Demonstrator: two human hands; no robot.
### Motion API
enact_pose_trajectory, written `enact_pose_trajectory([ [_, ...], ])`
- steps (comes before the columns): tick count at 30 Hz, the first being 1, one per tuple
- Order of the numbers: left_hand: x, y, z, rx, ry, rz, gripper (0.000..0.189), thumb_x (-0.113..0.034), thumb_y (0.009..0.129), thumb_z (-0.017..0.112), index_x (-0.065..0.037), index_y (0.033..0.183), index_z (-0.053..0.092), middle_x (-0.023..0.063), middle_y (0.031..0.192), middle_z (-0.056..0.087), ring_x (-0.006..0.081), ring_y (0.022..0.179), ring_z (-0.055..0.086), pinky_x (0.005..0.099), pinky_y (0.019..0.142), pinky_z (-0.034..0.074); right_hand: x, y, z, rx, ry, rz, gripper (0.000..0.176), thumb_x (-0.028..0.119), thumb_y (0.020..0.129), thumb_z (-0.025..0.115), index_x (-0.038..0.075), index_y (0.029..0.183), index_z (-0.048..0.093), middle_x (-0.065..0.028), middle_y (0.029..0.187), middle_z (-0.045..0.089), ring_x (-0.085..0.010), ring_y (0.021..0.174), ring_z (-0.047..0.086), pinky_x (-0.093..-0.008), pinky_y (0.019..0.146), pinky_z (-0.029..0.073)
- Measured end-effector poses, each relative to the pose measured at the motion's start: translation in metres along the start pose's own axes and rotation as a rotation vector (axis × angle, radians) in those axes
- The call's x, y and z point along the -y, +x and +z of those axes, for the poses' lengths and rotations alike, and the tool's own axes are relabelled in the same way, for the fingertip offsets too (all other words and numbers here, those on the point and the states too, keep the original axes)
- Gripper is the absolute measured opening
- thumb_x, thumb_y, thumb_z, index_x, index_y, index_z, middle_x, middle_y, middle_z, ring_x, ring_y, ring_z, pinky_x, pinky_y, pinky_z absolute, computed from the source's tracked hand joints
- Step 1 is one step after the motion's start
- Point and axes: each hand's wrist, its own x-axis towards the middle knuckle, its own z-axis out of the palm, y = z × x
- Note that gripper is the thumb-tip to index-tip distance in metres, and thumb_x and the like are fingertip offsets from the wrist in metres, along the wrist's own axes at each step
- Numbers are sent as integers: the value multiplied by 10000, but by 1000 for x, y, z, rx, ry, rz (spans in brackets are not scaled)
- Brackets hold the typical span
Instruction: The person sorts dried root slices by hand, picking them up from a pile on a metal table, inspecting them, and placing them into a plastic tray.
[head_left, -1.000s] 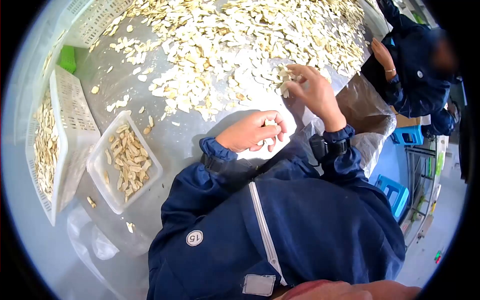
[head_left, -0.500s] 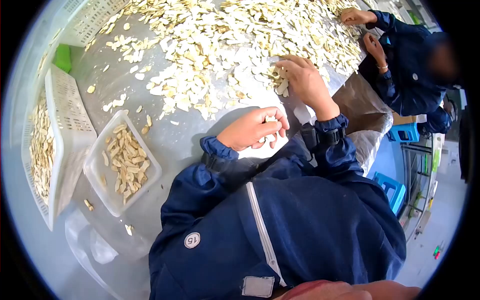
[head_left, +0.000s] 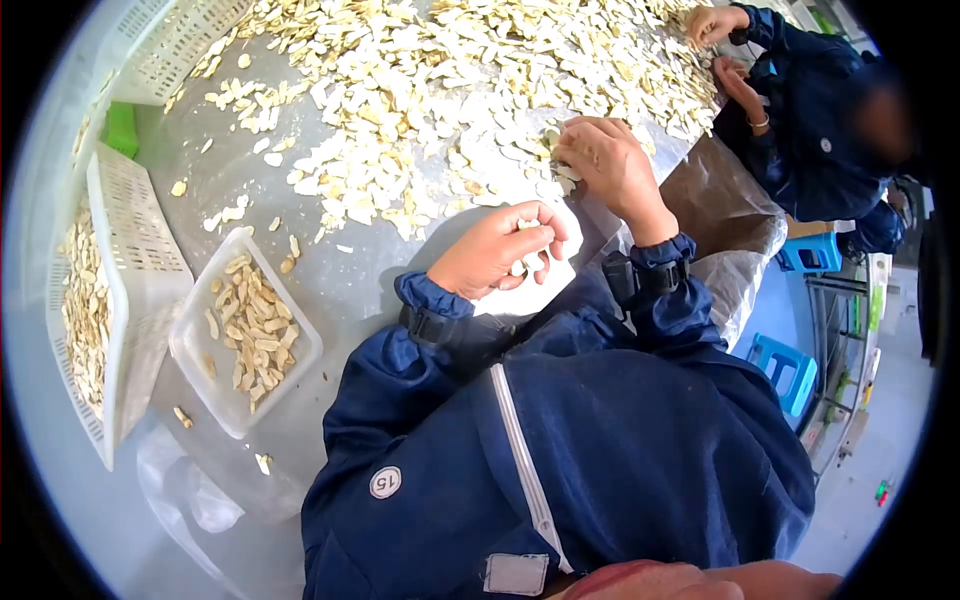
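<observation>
The left hand point(head_left: 495, 248) curls around pale slices point(head_left: 518, 267); the right hand point(head_left: 615, 172), fingers bent, touches the pile point(head_left: 440, 80) ahead, its grip unclear. Picking through seems underway; lifting one calls for a light pinch.

Right of the grip are a co-worker point(head_left: 825, 175) in dark blue and two blue stools point(head_left: 801, 385); far left, a green object point(head_left: 121, 130).

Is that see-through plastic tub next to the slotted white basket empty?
No, the translucent plastic tub holds a loose pile of tan, elongated slices.
</observation>
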Motion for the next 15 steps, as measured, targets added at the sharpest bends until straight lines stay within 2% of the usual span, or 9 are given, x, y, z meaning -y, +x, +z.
enact_pose_trajectory([
  [4,0,-1,-5,-70,-148,92,297,-280,1113,464,-23,1135,611,79,981,647,91,703,625,171,417,335,-6,-4,-7,-85,-4,48,141,147,866,747,66,980,728,-95,1040,740,-344,1008,661,-419,905,528],
  [5,1,1,-7,-82,-190,123,334,-307,1123,441,-20,1147,610,82,982,646,93,702,626,170,412,339,-6,-7,-12,-105,-37,83,142,152,887,756,65,996,732,-91,1083,753,-325,1042,673,-411,933,528],
  [8,5,6,-11,-134,-367,110,454,-403,1137,395,-6,1213,603,104,995,653,112,695,636,170,393,363,15,-8,-28,-63,188,115,157,164,914,767,61,1030,741,-92,1152,757,-287,1093,683,-389,973,522],
  [9,4,7,-12,-114,-411,97,543,-472,1137,370,5,1286,583,124,1018,658,137,722,655,169,381,382,18,-13,-30,6,414,133,194,180,933,774,63,1086,751,-95,1208,749,-254,1126,683,-369,998,514],
  [10,3,7,-11,-119,-430,98,563,-488,1136,361,4,1300,579,128,1026,658,142,736,660,169,380,382,26,-12,-32,25,496,53,226,175,928,778,63,1122,758,-101,1200,746,-245,1127,681,-361,990,515],
  [12,1,8,-9,-127,-467,110,602,-520,1133,344,3,1329,569,136,1042,659,152,764,670,168,379,382,31,-16,-28,56,467,137,239,174,915,777,82,1135,764,-101,1162,743,-275,1098,681,-381,967,528],
  [15,5,9,-14,-117,-425,154,401,-371,1118,446,-12,1230,587,122,1022,645,140,735,641,171,378,375,19,-24,-12,125,80,-23,207,168,894,773,94,1087,765,-105,1107,736,-313,1055,672,-405,935,536],
])
